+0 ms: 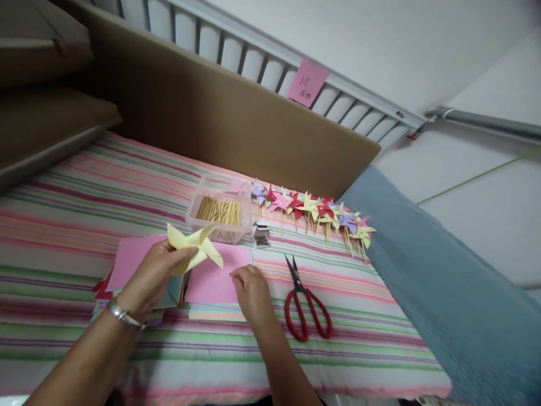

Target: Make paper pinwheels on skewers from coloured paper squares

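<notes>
My left hand (149,276) holds a folded yellow paper pinwheel (195,247) above the stacks of coloured paper. A metal bracelet sits on that wrist. My right hand (251,293) rests on a pink paper sheet (211,282), its fingertips pinched together on something too small to make out. Another pink sheet (129,256) lies under my left hand on a pile of mixed colours.
A clear plastic box (220,210) of wooden sticks stands behind the paper, with a small box of pins (261,235) beside it. A row of finished pinwheels (313,211) lies to the right. Red-handled scissors (305,307) rest on the striped cloth (67,225). A cardboard panel (220,118) stands behind.
</notes>
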`<action>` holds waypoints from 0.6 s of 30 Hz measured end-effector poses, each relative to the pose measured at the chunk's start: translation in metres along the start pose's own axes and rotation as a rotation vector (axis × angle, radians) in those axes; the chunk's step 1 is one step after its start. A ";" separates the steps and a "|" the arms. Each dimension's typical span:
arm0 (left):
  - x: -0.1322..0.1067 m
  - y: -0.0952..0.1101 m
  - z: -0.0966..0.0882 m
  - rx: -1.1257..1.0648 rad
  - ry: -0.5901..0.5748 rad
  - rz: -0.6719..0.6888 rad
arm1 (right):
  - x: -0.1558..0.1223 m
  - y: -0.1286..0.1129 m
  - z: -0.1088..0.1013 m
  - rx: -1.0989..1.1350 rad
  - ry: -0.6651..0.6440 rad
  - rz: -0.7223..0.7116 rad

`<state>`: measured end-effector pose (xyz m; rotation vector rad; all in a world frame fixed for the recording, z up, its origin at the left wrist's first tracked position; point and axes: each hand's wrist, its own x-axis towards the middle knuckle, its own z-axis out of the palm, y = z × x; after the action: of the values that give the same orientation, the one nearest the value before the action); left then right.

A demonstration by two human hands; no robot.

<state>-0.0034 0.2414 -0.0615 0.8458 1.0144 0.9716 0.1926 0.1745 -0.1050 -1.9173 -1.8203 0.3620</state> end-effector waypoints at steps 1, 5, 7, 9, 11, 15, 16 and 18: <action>0.000 0.000 0.000 -0.001 0.003 0.002 | 0.000 0.001 -0.001 0.008 0.008 -0.002; 0.000 0.001 0.000 -0.021 0.018 0.002 | -0.003 0.001 -0.001 0.030 0.020 -0.023; 0.000 0.001 0.000 -0.030 0.016 0.001 | -0.004 0.001 0.001 0.025 0.015 -0.034; 0.000 0.001 0.001 -0.036 0.008 0.006 | -0.004 0.001 0.003 0.012 0.013 -0.034; 0.000 0.001 0.000 -0.035 0.004 0.011 | -0.003 0.001 0.005 -0.006 0.011 -0.024; 0.000 0.000 -0.001 -0.034 -0.005 0.009 | 0.001 0.002 0.007 -0.011 0.009 -0.007; 0.000 0.000 -0.001 -0.036 -0.010 0.010 | 0.002 0.003 0.007 -0.007 0.011 -0.002; 0.000 -0.001 -0.001 -0.035 -0.018 0.010 | 0.004 0.003 0.006 0.002 0.015 0.009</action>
<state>-0.0042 0.2410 -0.0623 0.8297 0.9763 0.9863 0.1923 0.1793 -0.1115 -1.9222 -1.8016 0.3518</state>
